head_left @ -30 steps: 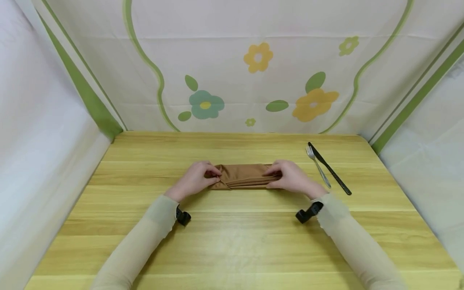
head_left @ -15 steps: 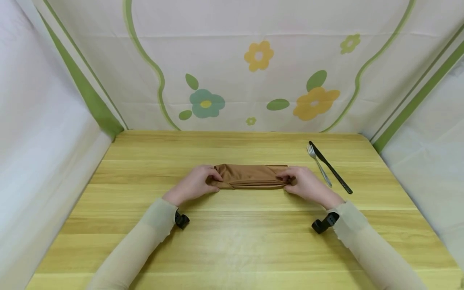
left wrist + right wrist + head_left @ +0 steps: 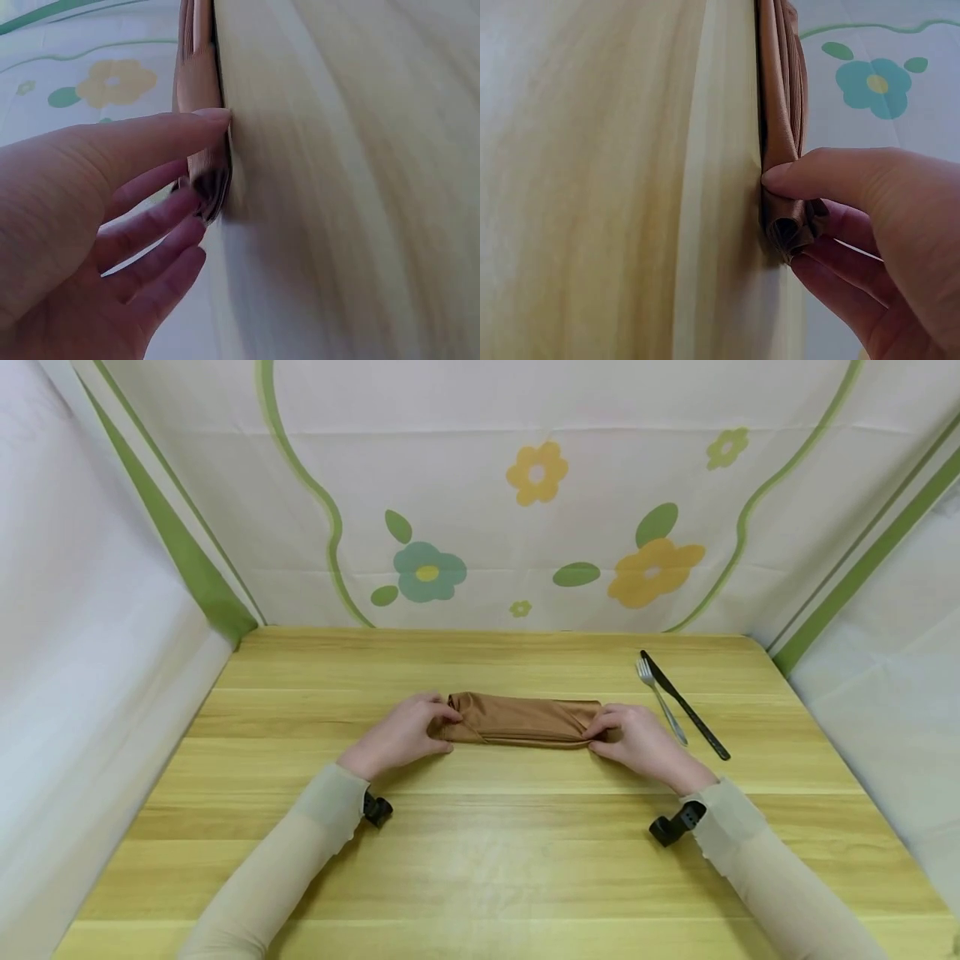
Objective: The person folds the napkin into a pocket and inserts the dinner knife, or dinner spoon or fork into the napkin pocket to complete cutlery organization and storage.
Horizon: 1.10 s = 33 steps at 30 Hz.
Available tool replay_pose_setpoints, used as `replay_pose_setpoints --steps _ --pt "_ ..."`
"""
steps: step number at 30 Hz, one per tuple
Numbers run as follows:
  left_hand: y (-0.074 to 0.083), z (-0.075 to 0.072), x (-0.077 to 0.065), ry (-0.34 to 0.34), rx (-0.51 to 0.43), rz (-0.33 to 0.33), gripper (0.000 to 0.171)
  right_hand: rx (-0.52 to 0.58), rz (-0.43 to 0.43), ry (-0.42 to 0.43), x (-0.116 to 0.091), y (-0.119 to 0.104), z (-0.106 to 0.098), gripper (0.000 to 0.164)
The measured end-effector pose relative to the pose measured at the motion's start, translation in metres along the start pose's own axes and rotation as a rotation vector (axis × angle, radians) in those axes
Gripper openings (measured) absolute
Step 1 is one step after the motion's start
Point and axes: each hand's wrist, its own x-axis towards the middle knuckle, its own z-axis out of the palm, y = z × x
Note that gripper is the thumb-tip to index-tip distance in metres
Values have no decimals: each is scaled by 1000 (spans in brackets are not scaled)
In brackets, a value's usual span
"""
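A brown cloth napkin [image 3: 525, 718], folded into a long narrow strip, lies across the middle of the table. My left hand [image 3: 401, 732] holds its left end; in the left wrist view the thumb lies along the near edge and the fingers reach behind the cloth [image 3: 201, 90]. At the opposite end, my right hand [image 3: 645, 743] pinches the napkin between thumb and fingers. Rolled layers of the cloth [image 3: 780, 127] show at that end in the right wrist view. The palm sides of both hands are partly hidden from the head view.
Right of the napkin, a silver fork [image 3: 662, 702] lies beside a black knife [image 3: 686, 706], both slanting. The wooden table [image 3: 480, 852] ends at a white flowered curtain [image 3: 480, 510] behind, with white fabric walls on both sides.
My right hand has slid right to the napkin's right end. The top layer now covers more of the stacked folds along the near edge. My left hand has stayed nearly in place.
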Motion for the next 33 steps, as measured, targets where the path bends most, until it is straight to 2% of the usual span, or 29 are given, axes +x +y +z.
replay_pose_setpoints --steps 5,11,13,17,19,22,25,29,33 --pt "1 -3 2 -18 30 -6 72 2 0 4 1 3 -1 21" --pt "-2 -4 4 9 -83 -16 82 24 -22 -31 3 3 -3 22" --pt "-4 -4 4 35 -118 -15 75 34 -28 -46 5 2 -5 23" --pt "-6 -3 5 80 -113 15 45 39 -15 -75 8 3 -10 25" --pt "-6 -3 6 82 -86 31 34 46 8 -95 10 4 -11 26" --pt "-6 -2 7 74 -61 48 25 64 45 -122 11 4 -15 26" --pt "-5 0 8 72 -62 46 17 96 66 -109 17 -3 -19 20" --pt "-5 1 8 87 -87 47 9 150 45 -74 37 -23 -18 21" --pt "-7 2 9 86 -131 56 9 232 4 -94 72 -45 0 26"
